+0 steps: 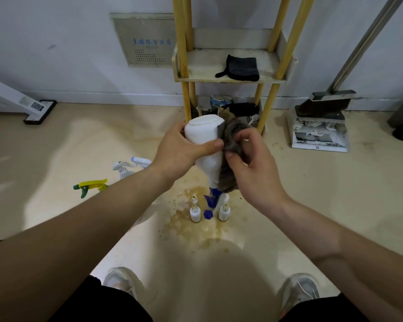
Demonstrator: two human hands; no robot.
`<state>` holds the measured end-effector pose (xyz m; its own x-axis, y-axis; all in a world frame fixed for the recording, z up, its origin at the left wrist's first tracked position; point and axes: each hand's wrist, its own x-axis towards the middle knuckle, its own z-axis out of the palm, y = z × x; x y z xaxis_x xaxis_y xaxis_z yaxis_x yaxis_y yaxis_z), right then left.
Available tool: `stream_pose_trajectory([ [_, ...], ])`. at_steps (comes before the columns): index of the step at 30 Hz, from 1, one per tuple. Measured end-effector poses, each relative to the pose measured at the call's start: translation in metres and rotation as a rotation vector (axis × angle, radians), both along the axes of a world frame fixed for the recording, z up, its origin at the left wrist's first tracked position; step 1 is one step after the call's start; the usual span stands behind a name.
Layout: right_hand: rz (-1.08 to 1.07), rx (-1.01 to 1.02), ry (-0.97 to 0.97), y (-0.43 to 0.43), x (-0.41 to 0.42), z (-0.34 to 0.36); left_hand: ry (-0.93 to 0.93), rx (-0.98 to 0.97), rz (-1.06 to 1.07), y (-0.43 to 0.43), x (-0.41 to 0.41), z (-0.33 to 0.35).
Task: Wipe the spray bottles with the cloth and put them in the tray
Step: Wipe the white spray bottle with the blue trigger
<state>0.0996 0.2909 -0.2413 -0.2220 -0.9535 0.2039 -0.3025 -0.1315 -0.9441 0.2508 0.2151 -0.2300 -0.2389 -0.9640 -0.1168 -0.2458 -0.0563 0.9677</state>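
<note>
Left hand (179,151) grips inverted spray bottle (204,132); right hand (256,166) pinches cloth (233,133) against it.
Wiping step in hand; next probably the neck, then into the tray (230,79).

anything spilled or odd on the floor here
Yes: a blotchy yellowish-brown stain spreads over the pale floor around the small white bottles. It looks like spilled or dried liquid.

Floor (56,147) w/ spray bottles (195,213), dustpan (319,138)
</note>
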Motion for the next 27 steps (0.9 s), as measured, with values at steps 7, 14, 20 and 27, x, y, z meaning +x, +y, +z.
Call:
stream_pose_trajectory([
  [7, -0.085, 0.090, -0.139, -0.009, -0.010, 0.001, -0.213, -0.169, -0.090, 0.000, -0.001, -0.001],
  [14, -0.024, 0.140, 0.040, -0.010, -0.010, 0.006, -0.489, -0.399, -0.243, -0.003, 0.002, -0.007],
  [20, -0.045, 0.281, 0.107, -0.007, -0.007, 0.008, -0.592, -0.529, -0.333, -0.001, 0.000, -0.015],
  [27, -0.141, 0.320, 0.054, -0.010, -0.010, 0.004, -0.613, -0.522, -0.412, 0.000, -0.005, -0.019],
])
